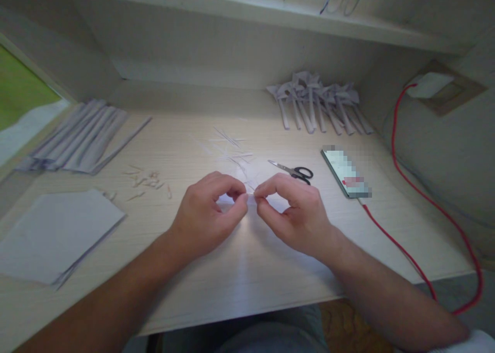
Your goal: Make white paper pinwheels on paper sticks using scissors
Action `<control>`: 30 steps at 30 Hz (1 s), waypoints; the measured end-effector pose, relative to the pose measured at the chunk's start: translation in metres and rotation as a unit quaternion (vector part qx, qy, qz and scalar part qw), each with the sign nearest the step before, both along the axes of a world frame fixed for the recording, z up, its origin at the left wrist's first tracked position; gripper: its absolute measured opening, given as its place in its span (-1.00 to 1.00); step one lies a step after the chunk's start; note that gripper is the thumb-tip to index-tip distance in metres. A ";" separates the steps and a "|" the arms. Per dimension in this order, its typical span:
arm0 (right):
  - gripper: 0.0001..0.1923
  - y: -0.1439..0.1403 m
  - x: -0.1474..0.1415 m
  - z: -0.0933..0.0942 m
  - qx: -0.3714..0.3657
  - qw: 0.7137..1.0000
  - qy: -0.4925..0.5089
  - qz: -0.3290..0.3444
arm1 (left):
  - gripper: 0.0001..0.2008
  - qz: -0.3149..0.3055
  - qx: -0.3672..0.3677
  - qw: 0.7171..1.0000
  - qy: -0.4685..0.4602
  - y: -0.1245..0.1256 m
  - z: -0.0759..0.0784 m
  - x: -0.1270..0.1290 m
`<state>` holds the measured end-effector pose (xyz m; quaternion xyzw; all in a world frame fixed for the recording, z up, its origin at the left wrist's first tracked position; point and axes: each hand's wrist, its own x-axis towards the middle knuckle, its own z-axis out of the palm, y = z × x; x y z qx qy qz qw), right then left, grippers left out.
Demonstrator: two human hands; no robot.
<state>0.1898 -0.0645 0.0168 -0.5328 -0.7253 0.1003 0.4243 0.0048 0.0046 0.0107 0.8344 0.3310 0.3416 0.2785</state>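
Pinched by both hands (251, 208): small white paper piece (251, 197).

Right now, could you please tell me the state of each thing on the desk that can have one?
left hand: fingertips pinched on the small paper piece.
right hand: pinched on the same piece.
small paper piece: held between both hands, just above the desk.
scissors: shut, lying flat.
phone: screen lit, red cable plugged in.
paper stack: flat, untouched.
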 end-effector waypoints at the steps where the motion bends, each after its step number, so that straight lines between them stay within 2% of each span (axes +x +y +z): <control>1: -0.92 0.000 0.000 0.000 0.007 1.000 -0.007 0.004 | -0.91 0.001 0.012 1.000 0.003 0.000 0.000 0.000; 10: -0.89 -0.001 -0.004 -0.006 0.012 0.999 -0.044 0.005 | -0.93 0.006 0.086 0.996 0.036 -0.001 -0.004 0.005; 20: -0.90 -0.001 -0.005 -0.005 -0.004 0.998 -0.049 -0.026 | -0.94 -0.011 0.093 0.995 0.032 -0.001 -0.006 0.005; 26: -0.91 -0.001 -0.005 -0.005 0.007 0.999 -0.028 -0.034 | -0.91 -0.010 0.037 0.999 -0.001 0.001 -0.005 0.003; 30: -0.92 -0.001 -0.005 -0.006 0.006 0.998 -0.036 -0.046 | -0.92 -0.011 0.078 0.997 0.005 0.001 -0.006 0.002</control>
